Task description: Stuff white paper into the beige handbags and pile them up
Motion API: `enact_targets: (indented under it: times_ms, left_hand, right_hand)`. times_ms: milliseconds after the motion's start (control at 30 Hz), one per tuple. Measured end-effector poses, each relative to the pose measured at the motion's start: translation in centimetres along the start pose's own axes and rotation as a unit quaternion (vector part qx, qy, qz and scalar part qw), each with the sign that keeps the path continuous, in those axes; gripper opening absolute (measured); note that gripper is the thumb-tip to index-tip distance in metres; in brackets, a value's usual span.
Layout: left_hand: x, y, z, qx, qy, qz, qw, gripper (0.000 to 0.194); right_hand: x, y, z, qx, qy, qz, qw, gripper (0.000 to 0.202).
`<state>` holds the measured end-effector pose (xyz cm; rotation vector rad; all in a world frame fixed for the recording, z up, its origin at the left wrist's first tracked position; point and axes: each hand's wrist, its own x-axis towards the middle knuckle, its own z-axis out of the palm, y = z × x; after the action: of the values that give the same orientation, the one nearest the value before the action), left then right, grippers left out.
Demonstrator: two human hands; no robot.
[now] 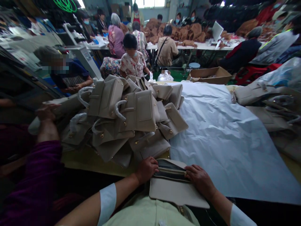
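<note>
A beige handbag (174, 191) lies at the table's near edge, against my body, with its dark-lined mouth open. My left hand (146, 169) grips the left end of the opening, fingers curled over the rim. My right hand (199, 179) holds the right end of the opening. A heap of matching beige handbags (131, 116) with wrapped handles rises just beyond my left hand.
A large white paper sheet (223, 138) covers the table to the right. More beige bags (265, 94) lie at the far right. A co-worker's purple sleeve (39, 175) and hand (47, 113) reach in from the left. Several people sit at tables behind.
</note>
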<state>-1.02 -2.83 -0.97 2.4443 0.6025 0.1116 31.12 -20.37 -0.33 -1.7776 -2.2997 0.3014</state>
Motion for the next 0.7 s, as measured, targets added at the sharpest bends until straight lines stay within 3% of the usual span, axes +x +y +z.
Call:
enact_targets:
  times_ms: [200,333,400,467,533,600,700]
  left_hand:
    - [0.2,0.3,-0.4,-0.051,0.001,-0.032,0.998,0.006]
    - [-1.3,-0.1,-1.7,-0.103,0.019,-0.055,0.993,0.023]
    - [-2.4,0.0,-2.0,-0.115,0.049,-0.112,0.986,0.038]
    - [-3.1,0.2,-1.8,-0.115,0.032,-0.179,0.977,0.059]
    - [-3.2,0.6,-1.0,-0.138,-0.018,-0.208,0.968,0.082]
    - [-2.7,0.7,-0.1,-0.180,-0.039,-0.206,0.961,0.095]
    - [-1.2,0.1,0.6,-0.215,-0.016,-0.217,0.952,0.086]
  right_hand:
    - [0.1,0.3,-0.5,0.102,0.039,-0.001,0.994,0.034]
    - [-3.0,2.3,-1.1,0.191,0.049,0.114,0.974,0.035]
    - [-4.8,3.2,-1.0,0.194,0.019,0.167,0.967,0.053]
    - [-5.5,3.3,-0.6,0.198,-0.036,0.190,0.961,0.076]
    - [-4.6,2.5,0.1,0.231,-0.064,0.192,0.952,0.092]
    - [-2.6,1.7,1.1,0.298,-0.050,0.165,0.939,0.087]
    - [0.1,2.0,1.8,0.400,0.012,0.147,0.904,0.072]
